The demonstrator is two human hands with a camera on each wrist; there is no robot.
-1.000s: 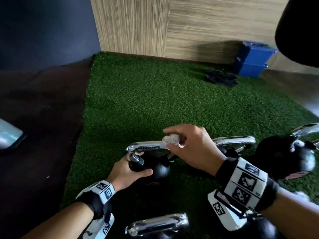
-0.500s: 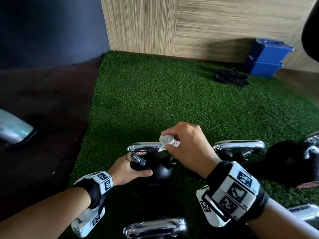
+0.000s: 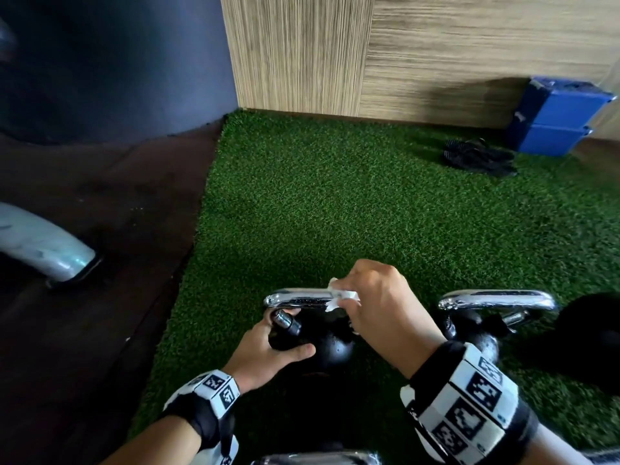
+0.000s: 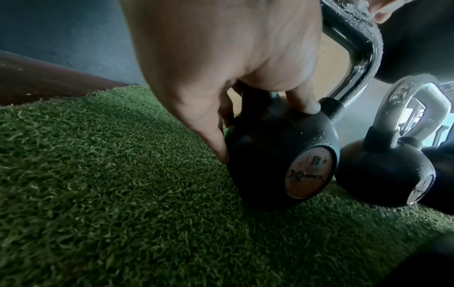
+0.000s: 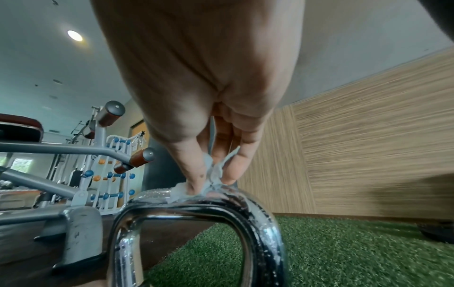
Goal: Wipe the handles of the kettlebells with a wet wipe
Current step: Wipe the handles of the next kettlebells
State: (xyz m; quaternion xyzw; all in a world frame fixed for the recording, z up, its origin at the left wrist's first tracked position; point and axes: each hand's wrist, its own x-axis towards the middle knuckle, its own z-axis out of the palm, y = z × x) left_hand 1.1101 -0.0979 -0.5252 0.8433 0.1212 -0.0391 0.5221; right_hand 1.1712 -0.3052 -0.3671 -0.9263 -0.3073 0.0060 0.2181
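Note:
A black kettlebell with a chrome handle stands on green turf. My left hand grips the top of its black ball, thumb on the near side. My right hand pinches a crumpled white wet wipe and presses it on the top bar of the handle, near its right end. A second kettlebell with a chrome handle stands just to the right.
The turf stretches ahead to a wood-panel wall. Blue boxes and a black strap pile lie at the far right. A grey machine foot sits on the dark floor at left. Another chrome handle shows at the bottom edge.
My right hand has kept the wipe on the top bar, shifting only slightly along it. The left hand has stayed on the ball. The head view has tilted and turned a little left.

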